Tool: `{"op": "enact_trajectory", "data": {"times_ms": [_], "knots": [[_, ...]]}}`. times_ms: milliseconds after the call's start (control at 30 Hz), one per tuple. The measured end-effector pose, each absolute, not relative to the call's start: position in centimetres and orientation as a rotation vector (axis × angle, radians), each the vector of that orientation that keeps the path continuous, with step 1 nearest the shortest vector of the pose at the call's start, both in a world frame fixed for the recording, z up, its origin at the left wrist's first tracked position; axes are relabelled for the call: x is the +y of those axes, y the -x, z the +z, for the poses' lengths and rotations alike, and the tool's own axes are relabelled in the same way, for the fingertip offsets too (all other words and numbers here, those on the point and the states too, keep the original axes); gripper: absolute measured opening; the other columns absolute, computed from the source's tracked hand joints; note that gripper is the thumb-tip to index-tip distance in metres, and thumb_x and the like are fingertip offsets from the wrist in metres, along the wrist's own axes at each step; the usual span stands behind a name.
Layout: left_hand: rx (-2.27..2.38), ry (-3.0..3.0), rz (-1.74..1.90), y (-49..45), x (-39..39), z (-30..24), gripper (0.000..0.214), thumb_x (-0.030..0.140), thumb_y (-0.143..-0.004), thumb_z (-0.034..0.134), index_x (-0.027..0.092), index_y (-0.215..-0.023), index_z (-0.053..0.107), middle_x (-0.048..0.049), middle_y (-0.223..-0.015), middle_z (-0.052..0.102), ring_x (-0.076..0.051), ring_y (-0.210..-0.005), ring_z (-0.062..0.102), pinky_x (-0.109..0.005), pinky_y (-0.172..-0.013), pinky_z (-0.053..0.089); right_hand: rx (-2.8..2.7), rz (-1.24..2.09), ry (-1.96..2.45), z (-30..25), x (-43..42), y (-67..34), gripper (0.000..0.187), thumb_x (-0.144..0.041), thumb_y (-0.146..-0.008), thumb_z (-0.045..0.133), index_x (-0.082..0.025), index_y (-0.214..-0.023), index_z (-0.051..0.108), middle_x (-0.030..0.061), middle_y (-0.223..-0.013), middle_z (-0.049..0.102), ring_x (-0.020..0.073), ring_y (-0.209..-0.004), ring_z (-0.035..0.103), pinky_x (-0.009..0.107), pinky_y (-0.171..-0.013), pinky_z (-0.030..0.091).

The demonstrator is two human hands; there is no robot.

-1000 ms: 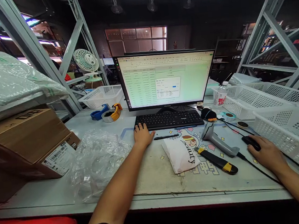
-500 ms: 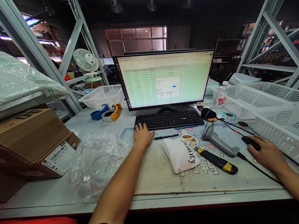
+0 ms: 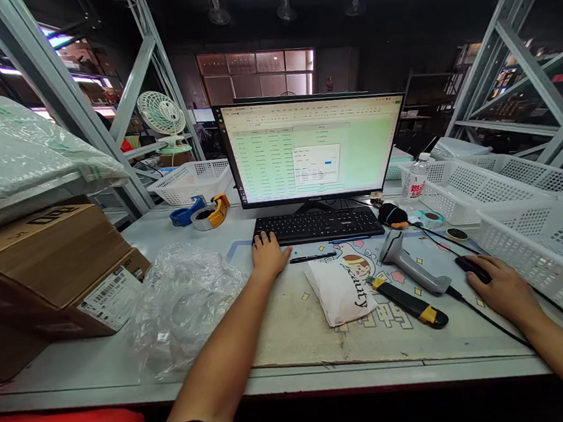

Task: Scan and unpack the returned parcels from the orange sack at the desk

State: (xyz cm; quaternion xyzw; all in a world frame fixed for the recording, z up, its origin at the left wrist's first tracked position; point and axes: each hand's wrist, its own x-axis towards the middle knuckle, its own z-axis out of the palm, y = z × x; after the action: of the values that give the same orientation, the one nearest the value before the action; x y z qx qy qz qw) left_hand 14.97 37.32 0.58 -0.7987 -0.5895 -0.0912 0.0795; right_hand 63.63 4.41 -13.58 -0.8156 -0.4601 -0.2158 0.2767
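Observation:
My left hand (image 3: 267, 256) rests open, fingertips on the left end of a black keyboard (image 3: 318, 226). At the right, my right hand (image 3: 503, 285) is closed over a black computer mouse (image 3: 473, 270). Behind the keyboard stands a monitor (image 3: 267, 165) showing a table and a small pop-up window. A black pen (image 3: 313, 257) lies just right of my left hand. Between my hands are a white pouch (image 3: 338, 292) lettered "beauty", a black and yellow box cutter (image 3: 409, 301) and a grey barcode scanner (image 3: 413, 267) with a cable.
Crumpled clear plastic (image 3: 181, 309) and a cardboard box (image 3: 46, 269) take up the left side. Blue and yellow tape dispensers (image 3: 206, 213) sit behind them. White baskets (image 3: 548, 257) line the right edge, near a bottle (image 3: 415, 177) and a tape roll (image 3: 432, 218).

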Motion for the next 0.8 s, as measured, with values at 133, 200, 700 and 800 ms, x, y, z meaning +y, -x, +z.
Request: {"op": "enact_trajectory", "data": {"times_ms": [133, 200, 700, 800], "knots": [[-1.763, 2.386, -0.271, -14.98, 37.22, 0.66, 0.085, 0.059, -0.104, 0.049, 0.004, -0.166, 0.036, -0.0248, -0.173, 0.033, -0.043, -0.160, 0.032, -0.049, -0.128, 0.033, -1.227, -0.571, 2.177, -13.31, 4.40, -63.37, 0.057, -0.053, -0.096, 0.046, -0.020, -0.135, 0.071, 0.0134, -0.137, 0.070, 0.0357, -0.123, 0.068, 0.053, -0.111, 0.053], [-1.763, 2.385, -0.270, -14.97, 37.20, 0.67, 0.085, 0.060, -0.103, 0.049, 0.004, -0.166, 0.036, -0.0247, -0.173, 0.033, -0.043, -0.160, 0.032, -0.049, -0.128, 0.033, -1.227, -0.568, 2.171, -13.14, 4.40, -63.16, 0.058, -0.053, -0.096, 0.046, -0.019, -0.134, 0.071, 0.0143, -0.137, 0.070, 0.0361, -0.123, 0.068, 0.053, -0.112, 0.052], [-1.756, 2.399, -0.269, -14.91, 37.11, 0.81, 0.085, 0.060, -0.103, 0.049, 0.004, -0.166, 0.036, -0.0256, -0.172, 0.033, -0.044, -0.160, 0.032, -0.049, -0.128, 0.033, -1.207, -0.535, 2.193, -12.84, 4.26, -62.80, 0.055, -0.051, -0.096, 0.048, -0.021, -0.135, 0.071, 0.0130, -0.137, 0.069, 0.0350, -0.120, 0.068, 0.053, -0.109, 0.053], [-1.762, 2.403, -0.260, -14.91, 36.99, 0.93, 0.085, 0.060, -0.103, 0.048, 0.005, -0.166, 0.036, -0.0252, -0.173, 0.033, -0.043, -0.160, 0.032, -0.048, -0.128, 0.033, -1.208, -0.522, 2.209, -12.70, 4.12, -62.64, 0.054, -0.051, -0.096, 0.048, -0.023, -0.136, 0.070, 0.0117, -0.138, 0.069, 0.0351, -0.122, 0.067, 0.053, -0.108, 0.054]]}}
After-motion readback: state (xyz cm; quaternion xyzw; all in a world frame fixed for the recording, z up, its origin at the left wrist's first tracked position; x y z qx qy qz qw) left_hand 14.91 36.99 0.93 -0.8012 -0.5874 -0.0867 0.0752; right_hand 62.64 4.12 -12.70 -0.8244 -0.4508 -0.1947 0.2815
